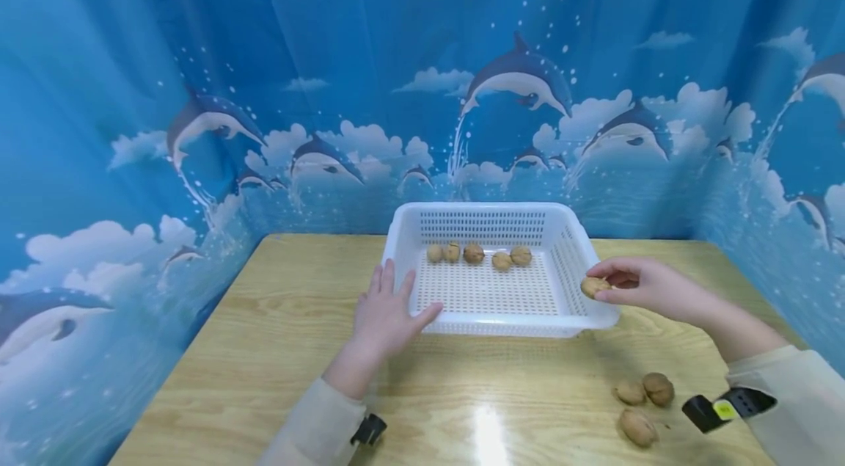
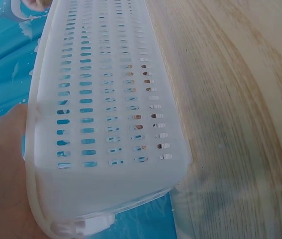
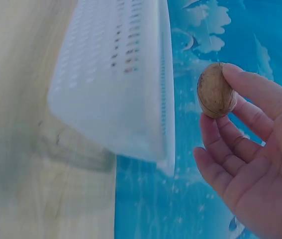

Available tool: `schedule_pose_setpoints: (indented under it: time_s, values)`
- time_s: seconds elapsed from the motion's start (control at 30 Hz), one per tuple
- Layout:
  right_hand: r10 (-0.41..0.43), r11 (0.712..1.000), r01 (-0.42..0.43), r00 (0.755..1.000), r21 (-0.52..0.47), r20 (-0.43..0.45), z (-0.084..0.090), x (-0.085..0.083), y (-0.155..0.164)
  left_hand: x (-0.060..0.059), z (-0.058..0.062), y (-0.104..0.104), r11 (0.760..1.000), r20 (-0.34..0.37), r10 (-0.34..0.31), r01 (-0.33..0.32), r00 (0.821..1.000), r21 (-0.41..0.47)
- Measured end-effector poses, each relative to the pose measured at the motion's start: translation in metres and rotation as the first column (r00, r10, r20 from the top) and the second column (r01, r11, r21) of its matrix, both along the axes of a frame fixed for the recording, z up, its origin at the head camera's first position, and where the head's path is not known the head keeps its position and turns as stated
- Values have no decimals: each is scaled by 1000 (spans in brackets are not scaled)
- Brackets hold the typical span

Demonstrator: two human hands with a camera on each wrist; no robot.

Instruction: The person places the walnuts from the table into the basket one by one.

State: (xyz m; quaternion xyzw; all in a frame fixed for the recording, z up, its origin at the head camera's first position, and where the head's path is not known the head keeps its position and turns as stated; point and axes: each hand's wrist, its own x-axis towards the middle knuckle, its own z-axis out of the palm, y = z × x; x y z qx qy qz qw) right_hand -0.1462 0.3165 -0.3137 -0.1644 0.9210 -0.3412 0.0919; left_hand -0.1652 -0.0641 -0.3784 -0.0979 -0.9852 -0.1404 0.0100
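Note:
A white plastic basket (image 1: 508, 321) with slotted walls stands on the table. Several walnuts (image 1: 473, 253) lie inside it in a loose row toward the back wall. My left hand (image 1: 386, 313) rests at the basket's front left corner, fingers spread and straight, the thumb along the front rim. Between thumb and fingertips, my right hand (image 1: 637, 284) pinches a walnut (image 3: 213, 92) just outside the right rim, at about rim height. From the left wrist camera, the slotted basket wall (image 2: 106, 189) fills the middle, with part of my left hand (image 2: 4, 174) beside its rim.
Three loose walnuts (image 1: 637, 427) lie on the wooden table (image 1: 277, 348) at the front right, near my right sleeve. A blue curtain (image 1: 370, 84) printed with dolphins hangs behind the table and along both sides.

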Motion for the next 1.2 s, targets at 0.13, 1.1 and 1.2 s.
schedule_pose_setpoints:
  time_s: [0.13,1.1,1.2]
  values:
    - [23,1000,-23,1000,-8,16,7,-13,-17,0,1,0,1000,4,-2,2,1000,-2]
    - [102,991,-94,991,-97,81,10,-87,-78,-2,1,1,1000,-13,-4,4,1000,3]
    - [112,990,-104,990,-95,87,8,-92,-82,-1,0,1,1000,-14,2,-2,1000,2]
